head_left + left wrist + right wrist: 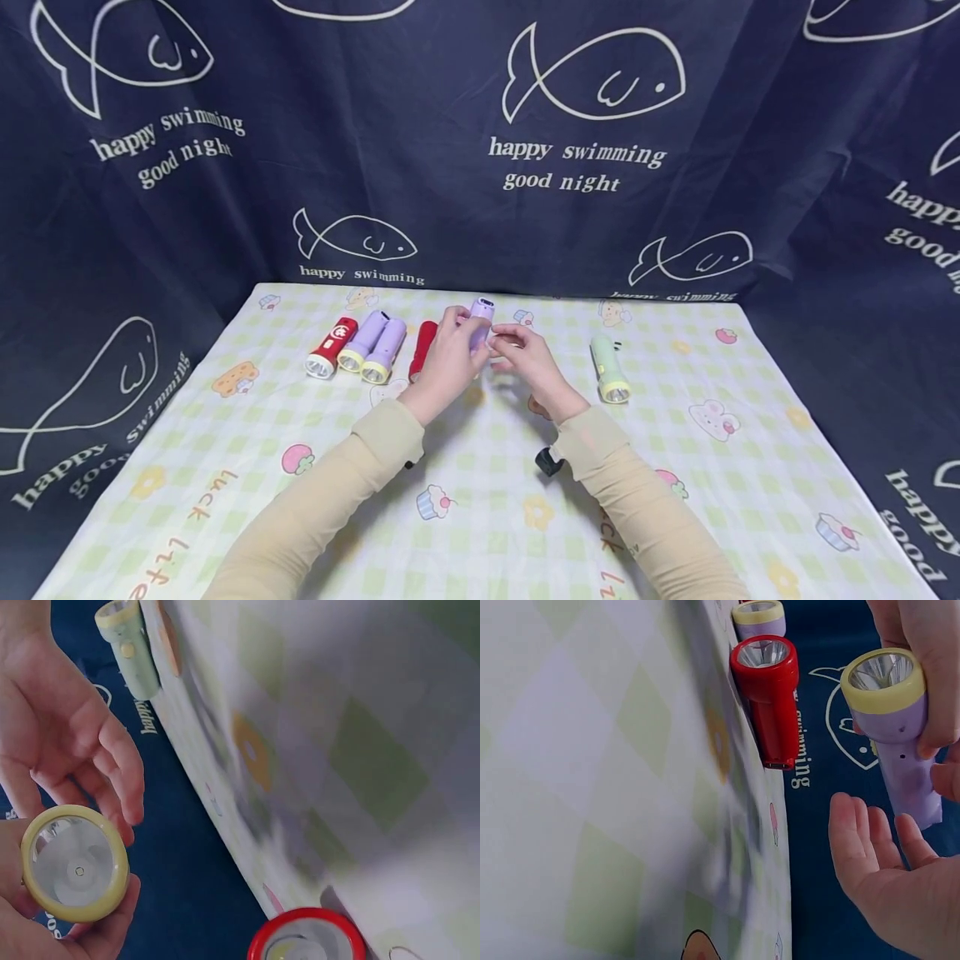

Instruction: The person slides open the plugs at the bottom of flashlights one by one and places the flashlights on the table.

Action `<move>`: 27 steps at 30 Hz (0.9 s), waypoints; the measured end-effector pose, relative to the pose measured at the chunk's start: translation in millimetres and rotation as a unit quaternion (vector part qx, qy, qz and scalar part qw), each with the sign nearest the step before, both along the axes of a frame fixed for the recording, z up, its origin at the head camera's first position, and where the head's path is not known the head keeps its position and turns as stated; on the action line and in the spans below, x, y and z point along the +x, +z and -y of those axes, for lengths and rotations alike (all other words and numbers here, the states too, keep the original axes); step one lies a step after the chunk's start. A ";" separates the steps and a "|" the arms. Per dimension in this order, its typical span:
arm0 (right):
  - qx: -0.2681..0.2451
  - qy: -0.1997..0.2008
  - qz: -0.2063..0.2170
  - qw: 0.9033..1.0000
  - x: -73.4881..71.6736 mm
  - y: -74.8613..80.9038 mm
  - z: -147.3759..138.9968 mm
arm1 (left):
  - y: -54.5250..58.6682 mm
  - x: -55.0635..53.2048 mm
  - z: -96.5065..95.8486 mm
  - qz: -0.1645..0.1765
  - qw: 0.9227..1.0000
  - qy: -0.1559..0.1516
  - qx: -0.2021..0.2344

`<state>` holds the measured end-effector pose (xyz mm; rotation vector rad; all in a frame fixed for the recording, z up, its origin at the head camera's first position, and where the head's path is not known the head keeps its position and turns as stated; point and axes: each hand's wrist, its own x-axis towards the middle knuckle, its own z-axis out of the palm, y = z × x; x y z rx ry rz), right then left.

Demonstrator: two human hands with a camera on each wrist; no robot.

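Observation:
My left hand (447, 358) grips a purple flashlight (482, 310) above the table. In the left wrist view its round lens with a yellow rim (120, 862) faces the camera. The right hand (528, 362) is beside the same flashlight. From the right wrist view, the right fingers (855, 832) are spread and relaxed, near the flashlight's tail end; whether the thumb touches it I cannot tell. Close to the left hand, a red flashlight (422, 346) lies on the table, partly hidden by that hand.
Left of the hands lie a red flashlight with a yellow rim (332, 346) and two purple flashlights (362, 342), side by side. A green flashlight (608, 367) lies to the right. A checked cloth (487, 533) covers the table, with a dark blue curtain (465, 225) behind.

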<state>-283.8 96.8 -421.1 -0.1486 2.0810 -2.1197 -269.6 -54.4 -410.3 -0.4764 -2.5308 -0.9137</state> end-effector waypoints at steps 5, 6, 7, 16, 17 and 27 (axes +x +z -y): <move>-0.029 0.013 0.010 0.999 0.5 1.7 -1.5 | 1.5 5.0 -2.4 0.017 0.999 -0.004 0.034; -0.037 0.015 0.012 0.999 0.8 2.0 -1.8 | 1.7 6.0 -3.0 0.018 0.999 -0.004 0.040; -0.043 0.018 0.013 0.999 1.0 2.1 -2.2 | 1.7 7.1 -3.7 0.019 0.999 -0.003 0.046; -0.103 0.034 0.029 0.994 1.3 3.8 -6.5 | 4.1 15.8 -12.9 0.005 0.996 0.003 0.087; -0.106 0.034 0.032 0.993 1.6 4.5 -6.8 | 4.3 16.5 -13.7 0.007 0.996 0.005 0.088; -0.122 0.040 0.055 0.990 3.6 6.7 -10.2 | 1.4 18.7 -16.9 0.003 0.996 -0.008 0.085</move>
